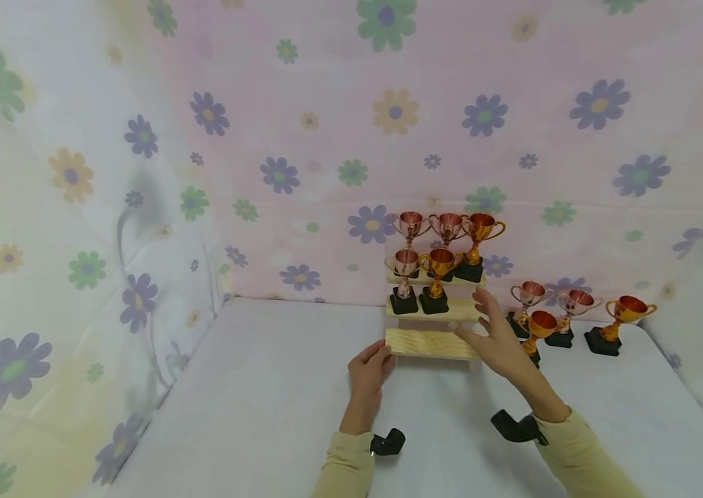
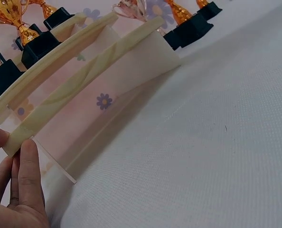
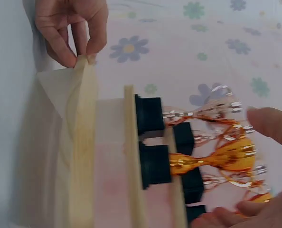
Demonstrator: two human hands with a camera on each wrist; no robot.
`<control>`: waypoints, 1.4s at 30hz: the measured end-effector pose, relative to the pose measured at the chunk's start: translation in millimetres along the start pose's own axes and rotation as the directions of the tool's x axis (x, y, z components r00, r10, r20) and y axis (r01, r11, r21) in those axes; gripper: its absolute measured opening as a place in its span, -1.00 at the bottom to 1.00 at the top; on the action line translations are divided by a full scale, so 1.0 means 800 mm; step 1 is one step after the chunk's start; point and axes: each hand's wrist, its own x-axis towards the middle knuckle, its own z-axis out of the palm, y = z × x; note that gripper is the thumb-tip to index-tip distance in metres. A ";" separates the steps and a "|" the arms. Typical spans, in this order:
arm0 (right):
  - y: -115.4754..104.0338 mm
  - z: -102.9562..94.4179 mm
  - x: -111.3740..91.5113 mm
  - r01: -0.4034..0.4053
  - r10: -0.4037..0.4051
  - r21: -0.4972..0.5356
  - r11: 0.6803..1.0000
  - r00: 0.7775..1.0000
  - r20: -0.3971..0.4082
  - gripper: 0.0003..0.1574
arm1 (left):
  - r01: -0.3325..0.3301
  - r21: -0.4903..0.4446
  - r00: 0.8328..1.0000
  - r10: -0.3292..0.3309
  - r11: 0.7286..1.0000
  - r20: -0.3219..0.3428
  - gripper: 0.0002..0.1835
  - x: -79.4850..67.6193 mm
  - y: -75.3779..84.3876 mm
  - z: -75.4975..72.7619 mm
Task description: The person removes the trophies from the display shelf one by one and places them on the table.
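A three-tier wooden display stand (image 1: 430,344) stands against the back wall. My left hand (image 1: 368,370) pinches the left end of its lowest step, thumb above and fingers below, as the left wrist view shows. The middle step carries a rose-gold trophy cup (image 1: 405,277) and a gold trophy cup (image 1: 437,277), both upright on black bases. On the top step are two rose-gold cups and a gold cup (image 1: 478,238). My right hand (image 1: 500,342) hovers at the stand's right side with fingers spread, holding nothing, near the cups.
Several more trophies stand on the white table (image 1: 251,408) right of the stand, among them a rose-gold cup (image 1: 577,304) and a gold cup (image 1: 625,315). My right forearm partly hides the nearest gold one (image 1: 540,325). Flowered cloth (image 1: 301,228) hangs behind and at both sides.
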 end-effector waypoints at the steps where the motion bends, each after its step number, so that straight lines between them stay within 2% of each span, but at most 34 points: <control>1: 0.002 0.005 0.008 -0.004 0.005 0.027 1.000 0.999 -0.048 0.10 | -0.005 0.002 1.000 0.005 1.000 -0.002 -0.65 0.000 0.000 0.000; 4: 0.012 0.019 0.030 0.026 -0.003 0.135 0.990 0.985 -0.172 0.06 | -0.007 0.003 1.000 0.007 1.000 -0.006 -0.65 0.001 -0.003 0.001; 6: 0.020 0.027 0.041 0.066 -0.016 0.223 0.973 0.976 -0.215 0.04 | -0.011 0.002 1.000 0.011 1.000 -0.006 -0.65 0.002 -0.004 0.002; 11: 0.034 0.044 0.064 0.153 -0.066 0.405 0.902 0.973 -0.221 0.00 | -0.008 0.007 1.000 0.008 1.000 -0.015 -0.66 0.003 -0.004 0.001; 15: 0.038 0.055 0.079 0.195 -0.082 0.466 0.863 0.964 -0.251 -0.02 | -0.009 -0.002 1.000 0.009 1.000 -0.016 -0.67 0.004 -0.004 0.001; 17: 0.039 0.060 0.086 0.207 -0.082 0.475 0.855 0.959 -0.271 -0.03 | -0.005 -0.006 1.000 0.005 1.000 -0.018 -0.66 0.004 -0.004 0.001; 21: 0.038 0.066 0.093 0.208 -0.074 0.458 0.864 0.953 -0.293 -0.06 | 0.000 -0.009 1.000 0.000 1.000 -0.018 -0.66 0.002 -0.002 0.001; 28: 0.041 0.071 0.099 0.221 -0.085 0.428 0.876 0.946 -0.313 -0.15 | -0.042 -0.003 0.999 0.042 0.999 0.006 -0.70 0.002 -0.004 0.000; 37: 0.034 0.067 0.101 0.240 -0.102 0.409 0.880 0.938 -0.331 -0.22 | -0.010 -0.006 1.000 0.010 1.000 -0.008 -0.65 0.001 -0.001 0.002; 42: 0.030 0.064 0.108 0.278 -0.129 0.402 0.872 0.925 -0.359 -0.26 | -0.010 -0.001 1.000 0.010 1.000 -0.005 -0.65 -0.001 0.000 0.003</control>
